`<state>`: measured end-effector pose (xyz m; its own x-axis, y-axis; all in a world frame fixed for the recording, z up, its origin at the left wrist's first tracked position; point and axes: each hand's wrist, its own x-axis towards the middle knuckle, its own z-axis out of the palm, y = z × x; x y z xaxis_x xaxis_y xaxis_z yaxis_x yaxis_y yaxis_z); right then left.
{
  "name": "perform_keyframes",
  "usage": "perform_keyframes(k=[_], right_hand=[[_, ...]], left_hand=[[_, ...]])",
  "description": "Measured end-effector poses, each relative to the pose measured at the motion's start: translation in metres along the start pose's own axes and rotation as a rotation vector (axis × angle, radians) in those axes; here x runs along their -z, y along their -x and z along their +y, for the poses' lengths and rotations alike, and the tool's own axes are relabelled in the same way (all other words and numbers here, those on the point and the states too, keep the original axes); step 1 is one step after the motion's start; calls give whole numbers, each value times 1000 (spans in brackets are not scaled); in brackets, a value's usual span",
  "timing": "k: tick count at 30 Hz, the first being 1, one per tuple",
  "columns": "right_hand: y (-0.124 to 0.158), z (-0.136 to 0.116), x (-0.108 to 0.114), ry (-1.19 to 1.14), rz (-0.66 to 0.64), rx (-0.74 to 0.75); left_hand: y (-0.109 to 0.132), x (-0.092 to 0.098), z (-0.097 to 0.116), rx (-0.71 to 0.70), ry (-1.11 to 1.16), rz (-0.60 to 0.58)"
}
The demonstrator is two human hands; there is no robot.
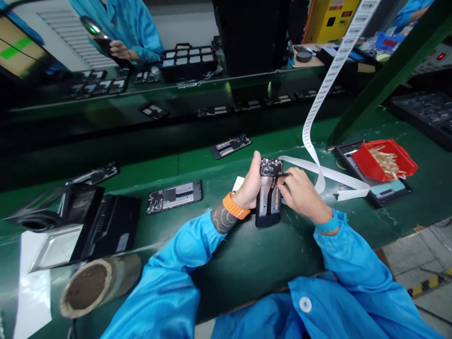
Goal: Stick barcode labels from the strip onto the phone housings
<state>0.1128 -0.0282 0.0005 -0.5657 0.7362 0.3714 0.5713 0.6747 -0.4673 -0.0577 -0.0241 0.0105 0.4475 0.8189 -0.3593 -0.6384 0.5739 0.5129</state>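
An opened smartphone body (267, 200), its circuit board bare at the top and a black flex cable down the middle, is held upright over the bench. My left hand (249, 186) grips it along the left edge, thumb pointing up beside the board. On the other side, my right hand (300, 193) pinches a thin dark tool (283, 175), whose tip lies just below the circuit board; its exact kind is unclear. Another opened phone (175, 196) lies flat on the bench to the left. Farther back lies one more opened phone (232, 146).
A barcode label strip (328, 84) hangs down and curls beside my right hand. At right, a red bin (384, 160) of pale strips rests on a black tray (374, 197). A cardboard roll (100, 285) stands front left. Across the bench, a person in blue (134, 28) holds a dark device.
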Motion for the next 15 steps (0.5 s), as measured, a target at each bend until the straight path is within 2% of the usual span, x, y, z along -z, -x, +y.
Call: perform_keyframes(k=[2, 4, 5, 7, 10, 13, 15], right_hand=[[2, -7, 10, -113, -92, 47], [5, -14, 18, -323, -144, 91], [5, -18, 19, -417, -121, 92], [4, -25, 16, -493, 24, 41], [-1, -33, -3, -358, 233, -37], [-6, -35, -19, -230, 245, -41], [-7, -34, -23, -208, 217, -29]], left_hand=[[-3, 4, 5, -29, 35, 55], [-5, 7, 10, -62, 55, 126], [-6, 7, 11, -76, 54, 156], [-7, 6, 11, -95, 38, 185], [-5, 1, 4, -118, 13, 146], [-1, -4, -5, -167, -34, 121], [1, -5, -8, -213, -81, 157]])
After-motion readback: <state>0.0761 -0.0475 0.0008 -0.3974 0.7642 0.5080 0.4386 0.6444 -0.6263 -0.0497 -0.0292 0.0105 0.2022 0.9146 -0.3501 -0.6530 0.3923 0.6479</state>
